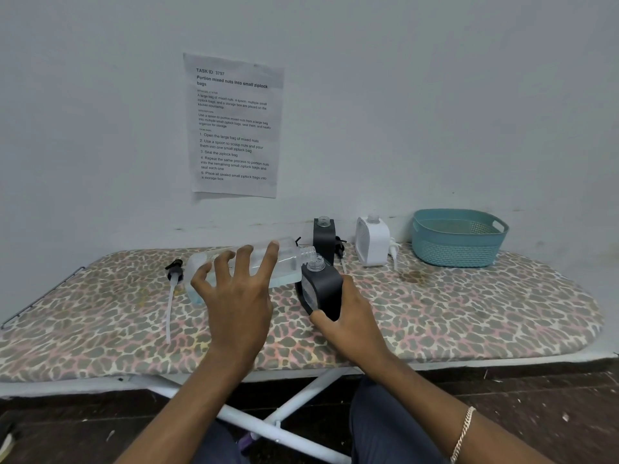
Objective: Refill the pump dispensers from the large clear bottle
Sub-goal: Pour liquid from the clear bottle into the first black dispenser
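Pouring stage of the refill, seen from the head camera. My left hand (234, 296) holds the large clear bottle (288, 259) tipped almost level above the ironing board (469, 313), fingers spread and curved over its side. Its open neck points right and sits just above the mouth of the black dispenser (326, 289). My right hand (348, 319) grips that dispenser round its lower body and tilts it toward the bottle. Pale blue liquid pools along the low side of the bottle. No stream is visible between the two necks, and I cannot tell how full the dispenser is.

Behind, near the wall, a second black dispenser (324, 236) and a white dispenser (373, 242) stand upright with open necks. A black pump (174, 272) with its long tube lies on the board to the left, and a white pump (394, 251) leans beside the white dispenser. A teal basket (455, 252) stands at the far right.

Judged progress: all pumps are off and the first fill is at most beginning. Filling the three dispensers and refitting the pumps appears to remain.
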